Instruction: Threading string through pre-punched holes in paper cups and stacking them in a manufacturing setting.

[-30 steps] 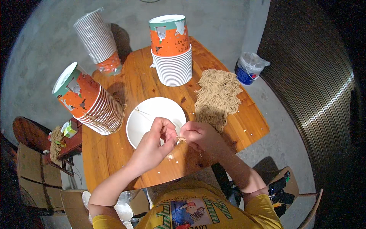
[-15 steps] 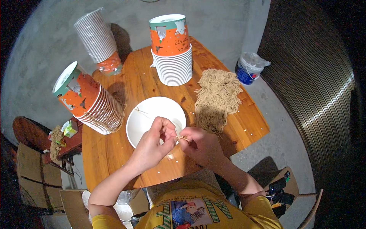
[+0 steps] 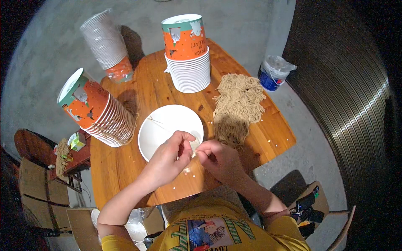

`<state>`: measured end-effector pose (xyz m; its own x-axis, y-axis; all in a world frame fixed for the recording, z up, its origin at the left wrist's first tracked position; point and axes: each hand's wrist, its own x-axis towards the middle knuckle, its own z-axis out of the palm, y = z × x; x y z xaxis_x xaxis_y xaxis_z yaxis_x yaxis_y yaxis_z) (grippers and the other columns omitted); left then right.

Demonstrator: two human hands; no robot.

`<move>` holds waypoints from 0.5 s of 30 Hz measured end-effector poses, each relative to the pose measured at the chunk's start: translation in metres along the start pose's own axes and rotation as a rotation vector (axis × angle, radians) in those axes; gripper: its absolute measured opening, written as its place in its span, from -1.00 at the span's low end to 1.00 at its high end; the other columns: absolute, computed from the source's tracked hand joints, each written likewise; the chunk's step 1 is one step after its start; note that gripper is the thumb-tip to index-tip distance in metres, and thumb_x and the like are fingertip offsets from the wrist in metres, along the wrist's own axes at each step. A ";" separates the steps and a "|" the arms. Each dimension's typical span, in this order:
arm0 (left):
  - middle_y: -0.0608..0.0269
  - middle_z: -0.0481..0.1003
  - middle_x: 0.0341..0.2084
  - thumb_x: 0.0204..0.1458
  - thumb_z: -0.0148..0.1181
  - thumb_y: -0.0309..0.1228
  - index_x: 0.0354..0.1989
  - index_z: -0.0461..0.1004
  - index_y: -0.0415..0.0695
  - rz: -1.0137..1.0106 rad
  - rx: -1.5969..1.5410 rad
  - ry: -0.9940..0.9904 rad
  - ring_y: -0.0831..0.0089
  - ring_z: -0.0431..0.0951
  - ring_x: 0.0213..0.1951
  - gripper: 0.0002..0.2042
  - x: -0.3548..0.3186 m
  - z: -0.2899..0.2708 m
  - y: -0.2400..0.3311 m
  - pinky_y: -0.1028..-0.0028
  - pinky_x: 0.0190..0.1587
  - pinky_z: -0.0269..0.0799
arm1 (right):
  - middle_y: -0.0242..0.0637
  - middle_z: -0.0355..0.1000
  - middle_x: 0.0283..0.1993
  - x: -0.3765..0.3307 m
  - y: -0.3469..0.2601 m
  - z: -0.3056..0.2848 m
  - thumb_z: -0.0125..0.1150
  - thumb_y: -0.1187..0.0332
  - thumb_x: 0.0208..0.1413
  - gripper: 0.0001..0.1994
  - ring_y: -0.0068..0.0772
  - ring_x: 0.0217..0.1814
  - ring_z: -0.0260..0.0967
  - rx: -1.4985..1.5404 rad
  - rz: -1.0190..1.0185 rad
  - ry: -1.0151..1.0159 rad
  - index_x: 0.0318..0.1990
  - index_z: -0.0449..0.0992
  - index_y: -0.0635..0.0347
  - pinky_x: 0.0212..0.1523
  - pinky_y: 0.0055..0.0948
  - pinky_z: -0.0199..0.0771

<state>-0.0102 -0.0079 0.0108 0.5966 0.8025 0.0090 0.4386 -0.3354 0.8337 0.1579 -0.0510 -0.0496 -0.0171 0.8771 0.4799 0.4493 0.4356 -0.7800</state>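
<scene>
Pinching a thin noodle strand (image 3: 193,147) between them, the left hand (image 3: 167,161) and right hand (image 3: 220,159) met fingertip to fingertip over the plate's (image 3: 159,134) near rim. Too hard a tug would likely snap the strand or drop it off the tabletop (image 3: 125,175) edge just below. Beyond the plate stood cup stacks (image 3: 188,54); the noodle pile (image 3: 236,106) lay right of it, leaving little free wood.
</scene>
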 end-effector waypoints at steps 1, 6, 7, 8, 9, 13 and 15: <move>0.19 0.35 -0.43 0.05 0.04 -0.58 -0.18 0.29 -0.27 0.077 0.108 0.055 0.40 0.41 -0.36 -0.83 -0.001 0.000 -0.005 0.45 -0.28 0.36 | -0.31 0.40 -0.50 -0.002 0.002 0.003 0.21 0.39 0.04 -0.87 -0.45 -0.55 0.37 -0.003 0.004 -0.003 -0.27 0.43 0.17 -0.49 -0.48 0.39; 0.08 0.36 -0.40 0.02 0.04 -0.59 -0.32 0.37 -0.27 0.209 0.280 0.130 0.22 0.43 -0.34 -0.93 -0.001 -0.001 -0.010 0.37 -0.27 0.37 | -0.30 0.41 -0.44 -0.010 0.015 0.010 0.23 0.42 0.02 -0.85 -0.49 -0.56 0.36 -0.022 -0.125 0.063 -0.26 0.40 0.16 -0.51 -0.51 0.40; 0.09 0.36 -0.40 0.01 0.04 -0.59 -0.33 0.37 -0.27 0.187 0.260 0.122 0.23 0.43 -0.34 -0.94 -0.002 -0.001 -0.008 0.38 -0.27 0.37 | -0.30 0.41 -0.44 -0.010 0.015 0.010 0.23 0.42 0.02 -0.85 -0.49 -0.56 0.36 -0.021 -0.123 0.064 -0.26 0.40 0.16 -0.51 -0.51 0.40; 0.10 0.36 -0.40 0.01 0.05 -0.59 -0.35 0.37 -0.26 0.165 0.241 0.114 0.24 0.43 -0.34 -0.95 -0.002 -0.001 -0.007 0.38 -0.27 0.36 | -0.30 0.42 -0.43 -0.011 0.015 0.009 0.23 0.42 0.02 -0.85 -0.49 -0.56 0.36 -0.029 -0.139 0.066 -0.26 0.40 0.15 -0.51 -0.51 0.40; 0.10 0.36 -0.40 0.01 0.05 -0.59 -0.35 0.37 -0.26 0.163 0.241 0.112 0.24 0.43 -0.34 -0.95 -0.002 -0.001 -0.005 0.38 -0.27 0.36 | -0.30 0.42 -0.43 -0.011 0.015 0.009 0.23 0.42 0.03 -0.85 -0.49 -0.56 0.36 -0.038 -0.155 0.069 -0.26 0.40 0.14 -0.51 -0.51 0.41; 0.12 0.35 -0.41 0.00 0.05 -0.59 -0.35 0.37 -0.25 0.124 0.189 0.087 0.28 0.42 -0.36 -0.94 -0.002 -0.001 -0.004 0.41 -0.27 0.35 | -0.30 0.42 -0.43 -0.013 0.015 0.011 0.22 0.42 0.03 -0.85 -0.48 -0.56 0.36 -0.012 -0.130 0.074 -0.25 0.40 0.14 -0.51 -0.51 0.42; 0.13 0.35 -0.41 0.00 0.05 -0.58 -0.35 0.37 -0.26 0.127 0.193 0.081 0.30 0.42 -0.37 -0.94 -0.001 -0.002 -0.004 0.42 -0.28 0.35 | -0.30 0.42 -0.44 -0.013 0.014 0.010 0.21 0.42 0.04 -0.86 -0.49 -0.56 0.36 -0.051 -0.126 0.061 -0.25 0.40 0.15 -0.51 -0.51 0.41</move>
<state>-0.0139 -0.0069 0.0085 0.6028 0.7821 0.1578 0.4883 -0.5180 0.7023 0.1555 -0.0541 -0.0710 -0.0227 0.8014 0.5977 0.4921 0.5294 -0.6911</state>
